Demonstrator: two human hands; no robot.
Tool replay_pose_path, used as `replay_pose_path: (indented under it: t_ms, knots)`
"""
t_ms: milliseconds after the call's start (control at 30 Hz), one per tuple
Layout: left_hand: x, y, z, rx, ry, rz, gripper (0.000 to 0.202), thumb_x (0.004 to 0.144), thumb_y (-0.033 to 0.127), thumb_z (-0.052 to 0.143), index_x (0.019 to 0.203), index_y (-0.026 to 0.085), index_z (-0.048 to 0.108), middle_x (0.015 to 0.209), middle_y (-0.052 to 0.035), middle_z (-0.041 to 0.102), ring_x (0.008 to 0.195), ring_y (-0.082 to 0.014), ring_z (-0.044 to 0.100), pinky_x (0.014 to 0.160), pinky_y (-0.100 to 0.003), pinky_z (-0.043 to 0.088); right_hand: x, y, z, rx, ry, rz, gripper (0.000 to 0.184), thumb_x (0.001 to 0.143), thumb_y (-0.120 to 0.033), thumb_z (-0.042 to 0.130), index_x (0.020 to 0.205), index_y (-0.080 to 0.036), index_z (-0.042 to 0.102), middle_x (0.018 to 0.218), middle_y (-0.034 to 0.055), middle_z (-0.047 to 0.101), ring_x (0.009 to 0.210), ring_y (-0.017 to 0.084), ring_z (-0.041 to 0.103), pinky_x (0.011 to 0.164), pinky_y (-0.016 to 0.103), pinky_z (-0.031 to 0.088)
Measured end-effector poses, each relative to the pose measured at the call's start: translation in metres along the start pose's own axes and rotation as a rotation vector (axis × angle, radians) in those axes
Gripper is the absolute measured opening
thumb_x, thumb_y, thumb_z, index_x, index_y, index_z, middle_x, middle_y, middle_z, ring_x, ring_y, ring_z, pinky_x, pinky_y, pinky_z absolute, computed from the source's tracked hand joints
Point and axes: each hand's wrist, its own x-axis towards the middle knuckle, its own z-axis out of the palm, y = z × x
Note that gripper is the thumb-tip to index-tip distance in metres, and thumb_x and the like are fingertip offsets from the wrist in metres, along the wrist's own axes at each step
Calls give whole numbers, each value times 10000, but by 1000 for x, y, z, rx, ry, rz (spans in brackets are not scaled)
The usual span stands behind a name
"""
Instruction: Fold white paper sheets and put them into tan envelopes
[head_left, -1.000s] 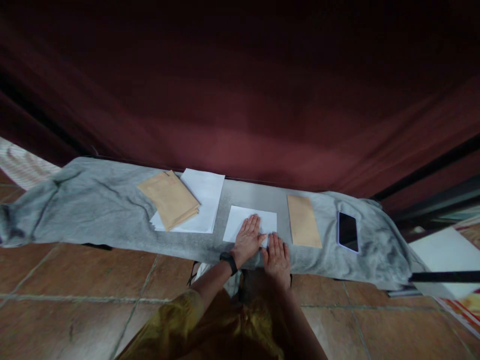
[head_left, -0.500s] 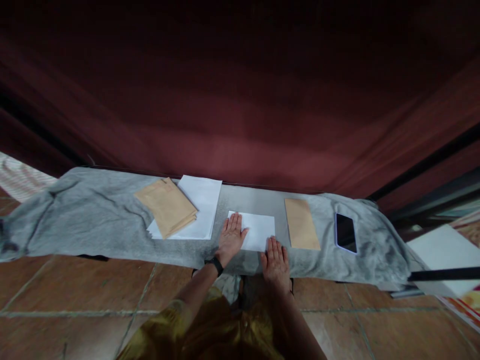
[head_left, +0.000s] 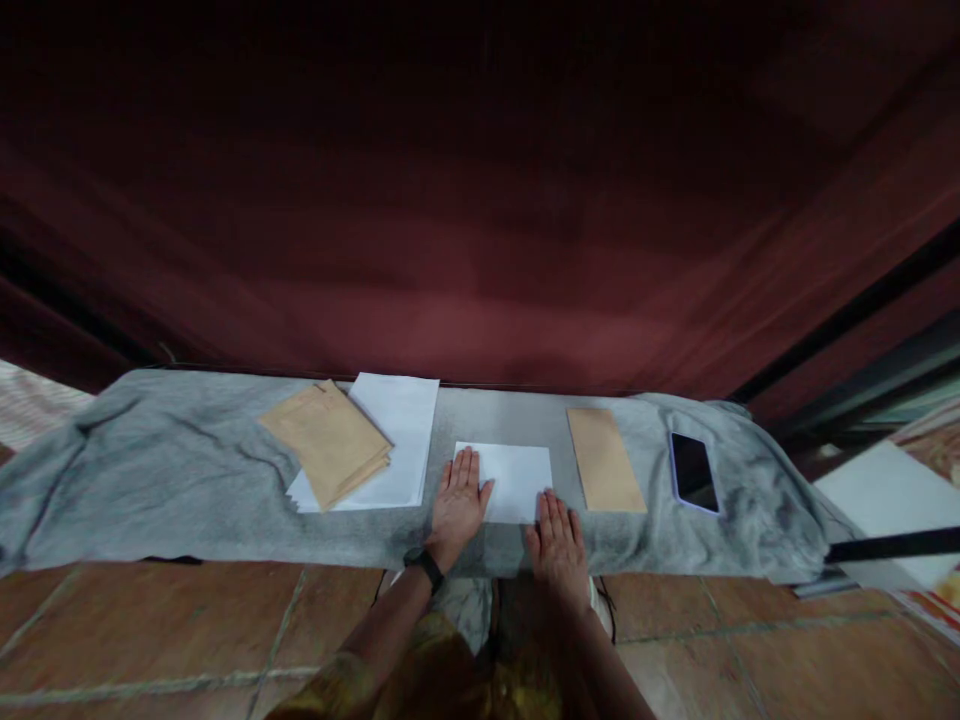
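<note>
A white sheet of paper [head_left: 515,478], apparently folded, lies flat in front of me on the grey cloth [head_left: 217,480]. Across its left edge rests my left hand [head_left: 459,500], palm down with fingers stretched out; a dark band circles that wrist. At the sheet's lower right corner lies my right hand [head_left: 559,548], also flat, its fingertips touching the paper. Neither hand grips anything. To the right is a single brown envelope [head_left: 606,460]. On the left, several brown envelopes [head_left: 326,440] overlap a stack of white paper [head_left: 409,430].
A phone [head_left: 694,472] with a pale purple edge lies right of the single envelope. Behind the cloth-covered surface rises a dark red panel [head_left: 450,335]. A white board [head_left: 892,500] and a black bar [head_left: 900,545] stand at the right end. Tiled floor [head_left: 352,620] shows below.
The view has shifted, so the surface and everything on it appear lower in the picture. Both hands stay flat in nearly the same places on the sheet.
</note>
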Motion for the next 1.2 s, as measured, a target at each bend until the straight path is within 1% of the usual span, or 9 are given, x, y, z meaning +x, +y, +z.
replay_pose_path:
  t_ms: [133,267,433,533,733,867,1033,1133,1200]
  knots:
    - [-1,-2,3,-9,38,12,644,1063,423,297,1608,80,304,1610,-193,402,1528,-291,344,1240,-529,322,0,0,2,3,4,-2,641,1088,-446,313,1653,-166,200,1534,156,543,1384,292,542,1204,475,317]
    - [-1,-4,5,-8,46,22,638,1065,416,303,1612,88,296,1611,-187,406,1530,-283,342,1245,-515,320,-1,1,4,1,-15,7,644,1089,-451,318,1655,-169,195,1558,148,515,1396,297,528,1202,482,311]
    - [-2,-3,4,6,19,7,640,1067,431,281,1587,63,345,1625,-186,387,1540,-279,322,1263,-492,288,-1,1,3,-5,-29,8,628,1091,-431,345,1642,-148,241,1567,147,503,1416,297,503,1217,485,282]
    - [-1,-2,5,6,-1,2,650,1063,434,290,1581,47,353,1633,-194,368,1545,-285,311,1266,-488,278,-1,2,2,-1,-25,6,605,1094,-409,355,1628,-134,278,1567,153,503,1430,290,488,1219,484,284]
    - [-1,-2,7,18,33,5,640,1064,435,269,1606,98,318,1623,-170,401,1539,-264,331,1255,-490,287,-1,2,3,-4,-21,-1,578,1092,-391,368,1595,-107,346,1568,167,498,1448,293,463,1205,493,308]
    - [-1,0,5,23,22,-6,643,1065,442,270,1595,85,340,1622,-179,399,1539,-269,330,1254,-489,280,-1,2,5,-28,-32,4,573,1094,-393,344,1591,-107,360,1562,174,503,1431,294,482,1202,495,305]
    - [0,1,0,32,-24,-12,659,1068,448,252,1564,34,382,1624,-189,388,1546,-269,314,1269,-469,247,-2,2,5,-55,-23,-5,563,1093,-381,344,1565,-80,402,1560,188,500,1433,293,477,1210,483,288]
    - [1,1,0,34,-25,-16,653,1070,440,247,1558,31,392,1624,-186,392,1546,-266,316,1273,-455,234,-2,3,6,-71,-25,-19,550,1093,-372,345,1549,-77,430,1563,181,498,1439,290,470,1217,476,282]
    - [1,0,1,33,-24,-20,647,1069,434,255,1559,33,392,1621,-188,397,1545,-266,318,1272,-452,235,-2,5,5,-79,-52,-15,551,1091,-371,346,1544,-73,439,1572,179,486,1441,291,469,1222,476,280]
